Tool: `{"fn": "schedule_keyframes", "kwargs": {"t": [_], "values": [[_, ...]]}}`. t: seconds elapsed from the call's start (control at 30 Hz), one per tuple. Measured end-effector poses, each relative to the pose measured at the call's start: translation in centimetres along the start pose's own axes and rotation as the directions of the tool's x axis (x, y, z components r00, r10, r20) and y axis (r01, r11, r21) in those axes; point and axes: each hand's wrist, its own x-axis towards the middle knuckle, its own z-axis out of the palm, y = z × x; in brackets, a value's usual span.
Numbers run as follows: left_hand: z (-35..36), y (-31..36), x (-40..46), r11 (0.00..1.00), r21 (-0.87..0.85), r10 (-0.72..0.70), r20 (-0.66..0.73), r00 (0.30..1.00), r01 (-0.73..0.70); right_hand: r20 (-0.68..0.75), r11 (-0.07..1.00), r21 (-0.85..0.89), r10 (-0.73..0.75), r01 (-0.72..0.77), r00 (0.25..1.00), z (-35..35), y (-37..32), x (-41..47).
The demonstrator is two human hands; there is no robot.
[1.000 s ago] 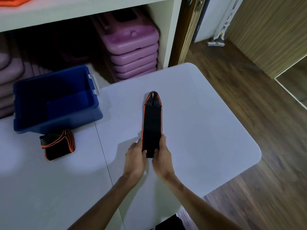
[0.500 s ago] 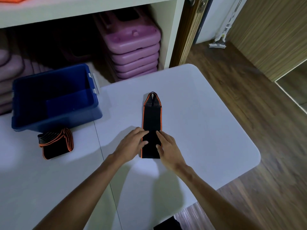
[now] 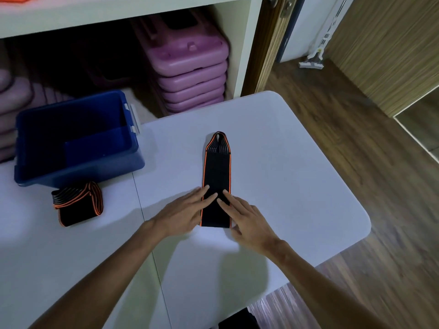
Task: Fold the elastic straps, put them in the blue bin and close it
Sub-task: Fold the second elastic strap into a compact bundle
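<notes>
While the strap (image 3: 216, 181) lay flat on the table (image 3: 297, 176), the left hand (image 3: 180, 213) and right hand (image 3: 249, 224) pressed straight, slightly spread fingers on its near end.

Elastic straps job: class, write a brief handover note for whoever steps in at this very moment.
Left hand and right hand: fingers straight, pressing the long strap flat on the white table.
A folded strap lies on the table in front of the blue bin, which is open.
Done: one strap folded.
Left: fold the long strap, put both in the bin, close it; no lid is in view.
</notes>
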Motion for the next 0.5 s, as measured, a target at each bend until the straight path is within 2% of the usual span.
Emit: {"fn": "schedule_keyframes", "kwargs": {"t": [0.07,0.13,0.27,0.37,0.5], "values": [[-0.5,-0.3,-0.4,0.998,0.07,0.0,0.156,0.988,-0.011,0.07,0.998,-0.055,-0.016,0.02,0.997,-0.2,0.5,-0.2],[-0.5,-0.5,-0.4,0.988,0.149,0.007,0.174,0.985,-0.033,0.08,0.997,-0.078,-0.023,0.029,0.997,-0.4,0.6,0.0],[0.2,-0.6,-0.2,0.984,0.172,0.05,0.018,0.999,-0.052,-0.003,0.999,-0.051,-0.016,0.016,1.0,-0.1,0.6,0.1],[0.8,-0.8,-0.5,0.994,0.082,0.086,-0.111,0.99,-0.077,-0.063,0.997,0.073,0.008,-0.004,0.998,-0.2,0.6,0.2],[0.5,-0.3,-0.8,0.996,-0.085,0.016,-0.182,0.983,-0.032,-0.06,0.975,0.22,0.046,-0.032,0.997,-1.0,0.8,0.5]]}}
